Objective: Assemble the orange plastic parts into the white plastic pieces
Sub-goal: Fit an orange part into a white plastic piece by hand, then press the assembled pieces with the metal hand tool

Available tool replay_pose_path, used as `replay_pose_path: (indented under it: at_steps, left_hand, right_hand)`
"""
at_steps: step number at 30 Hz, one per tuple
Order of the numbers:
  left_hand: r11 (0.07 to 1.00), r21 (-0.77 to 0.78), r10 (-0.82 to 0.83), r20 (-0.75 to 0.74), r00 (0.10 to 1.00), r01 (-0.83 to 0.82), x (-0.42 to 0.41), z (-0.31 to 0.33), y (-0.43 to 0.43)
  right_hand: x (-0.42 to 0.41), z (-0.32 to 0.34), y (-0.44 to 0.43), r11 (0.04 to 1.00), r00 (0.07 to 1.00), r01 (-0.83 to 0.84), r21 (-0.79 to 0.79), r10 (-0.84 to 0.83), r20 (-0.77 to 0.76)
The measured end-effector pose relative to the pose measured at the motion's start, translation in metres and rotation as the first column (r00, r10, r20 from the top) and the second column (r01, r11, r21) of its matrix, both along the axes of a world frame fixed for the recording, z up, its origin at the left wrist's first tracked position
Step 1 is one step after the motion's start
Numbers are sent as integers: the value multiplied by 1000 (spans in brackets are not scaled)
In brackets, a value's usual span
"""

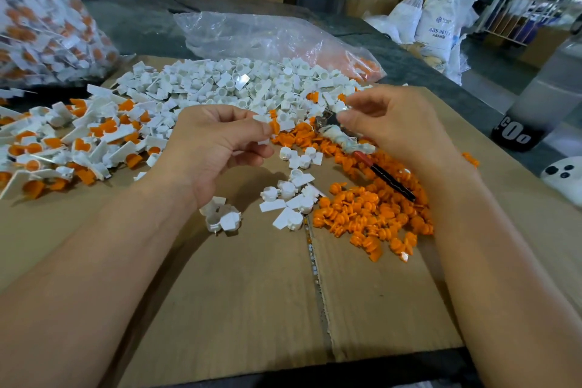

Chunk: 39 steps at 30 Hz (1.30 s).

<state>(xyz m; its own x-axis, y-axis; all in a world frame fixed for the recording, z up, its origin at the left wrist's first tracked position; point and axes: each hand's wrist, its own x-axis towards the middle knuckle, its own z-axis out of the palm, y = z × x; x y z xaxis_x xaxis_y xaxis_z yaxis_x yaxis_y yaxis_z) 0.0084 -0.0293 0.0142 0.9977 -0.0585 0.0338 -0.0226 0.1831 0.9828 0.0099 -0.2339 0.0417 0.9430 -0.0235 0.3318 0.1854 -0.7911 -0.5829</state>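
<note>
Fingertips of your left hand pinch a white piece with an orange part at its end. The other fingers curl loosely beneath. Whether the orange is fully seated I cannot tell from here. Your right hand hovers just beside it, thumb and forefinger drawn narrow on what looks like a second small white piece. A tool with a wrapped handle runs along under that hand, and I cannot say whether you hold it or it simply lies on the heap.

Stock sits close. The white pile is just beyond your hands, and the orange heap is under and below your right wrist. A few loose white pieces lie between the two on the cardboard. Finished pairs are piled to your left.

These parts are probably very light, stiff and smooth, so they will skid or flick away if squeezed off-centre. Take the white piece by its flat tab, leaving the round cup open toward the other hand. Hold the orange part by its broad head, stem pointing at the cup. Press straight along the stem. A tilted push is likely to jam it, or pop it out of your fingers into the heap. Thin tabs may bend or whiten if you lever on them, so let the cup wall take the force.
</note>
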Motion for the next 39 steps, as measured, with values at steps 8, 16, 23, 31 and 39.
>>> replay_pose_path:
  at_steps: [8,16,23,31,39]
  left_hand:
    - [999,-48,-3,-6,1000,3,1,1,3]
    - [998,-66,-6,-11,1000,5,0,2,2]
    - [988,-156,-8,-75,997,-3,1,4,5]
    - [975,-219,2,-163,987,-39,3,4,6]
    - [984,-154,51,-228,972,-87,7,3,7]
  right_hand:
    - [12,-4,-28,891,879,16,-453,-228,-419]
    - [14,-9,-24,872,879,75,-484,-287,-381]
    - [9,-4,-16,883,924,220,-415,-325,-200]
    - [8,-1,-9,942,980,194,-274,-176,88]
    - [7,-4,-3,939,985,142,-315,-102,140]
